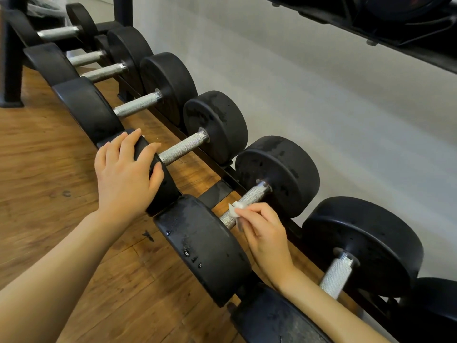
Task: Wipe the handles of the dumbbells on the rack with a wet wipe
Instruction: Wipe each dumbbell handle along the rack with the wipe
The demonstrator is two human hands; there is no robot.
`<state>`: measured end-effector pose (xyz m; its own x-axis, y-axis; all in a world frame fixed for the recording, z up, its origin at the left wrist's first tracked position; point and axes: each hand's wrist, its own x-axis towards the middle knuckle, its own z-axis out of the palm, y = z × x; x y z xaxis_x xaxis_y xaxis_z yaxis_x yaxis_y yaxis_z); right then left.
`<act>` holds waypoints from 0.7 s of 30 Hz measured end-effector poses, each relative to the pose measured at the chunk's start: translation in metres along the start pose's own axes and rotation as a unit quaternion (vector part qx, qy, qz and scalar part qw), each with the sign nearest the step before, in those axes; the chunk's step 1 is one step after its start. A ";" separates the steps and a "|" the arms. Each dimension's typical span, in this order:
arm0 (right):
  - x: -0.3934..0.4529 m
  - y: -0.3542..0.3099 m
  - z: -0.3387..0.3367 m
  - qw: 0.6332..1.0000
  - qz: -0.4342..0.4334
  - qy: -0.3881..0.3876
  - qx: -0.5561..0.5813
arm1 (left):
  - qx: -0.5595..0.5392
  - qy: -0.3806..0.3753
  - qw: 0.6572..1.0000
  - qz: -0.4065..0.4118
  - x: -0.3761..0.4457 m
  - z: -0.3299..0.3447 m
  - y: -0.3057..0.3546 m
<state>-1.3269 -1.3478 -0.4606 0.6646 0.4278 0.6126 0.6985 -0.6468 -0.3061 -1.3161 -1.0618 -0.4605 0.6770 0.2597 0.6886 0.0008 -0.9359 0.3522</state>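
Several black dumbbells with knurled silver handles lie in a row on a low black rack (222, 173). My right hand (265, 237) pinches a small white wet wipe (235, 211) against the near part of one dumbbell handle (253, 195). My left hand (126, 172) rests on the near black head (160, 179) of the neighbouring dumbbell to the left, fingers curled over its top edge. That dumbbell's handle (183, 147) is bare. Another handle (336, 276) lies to the right of my right hand.
A wooden floor (49, 169) runs along the left. A pale wall (321, 107) stands behind the rack. An upper black rack shelf (395, 28) hangs over the top right. A black upright post (11, 58) stands at the far left.
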 end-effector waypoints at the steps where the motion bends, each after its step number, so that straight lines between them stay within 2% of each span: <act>1: 0.001 0.000 0.000 1.000 0.020 0.014 0.007 | -0.001 -0.001 1.000 0.000 0.000 0.000 0.000; 4: 0.002 0.000 0.000 0.998 0.056 0.032 0.018 | 0.000 0.002 1.000 0.002 -0.001 -0.001 0.001; 9: -0.001 -0.005 0.001 1.000 0.017 -0.006 0.003 | -0.005 0.003 1.000 -0.001 0.000 0.000 0.001; 14: 0.002 -0.006 0.000 0.998 0.057 0.035 0.015 | -0.004 -0.002 1.000 0.001 0.001 -0.001 0.000; 19: 0.003 -0.012 0.001 1.000 -0.008 -0.014 -0.022 | 0.001 0.011 1.000 0.009 0.001 0.001 -0.001; 21: 0.006 -0.013 0.000 1.000 -0.003 -0.020 -0.008 | 0.008 0.018 1.000 0.016 0.001 0.002 -0.002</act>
<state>-1.3321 -1.3367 -0.4532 0.6709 0.4563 0.5846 0.6984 -0.6538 -0.2912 -1.3141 -1.0601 -0.4619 0.6503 0.2385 0.7213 -0.0073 -0.9474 0.3198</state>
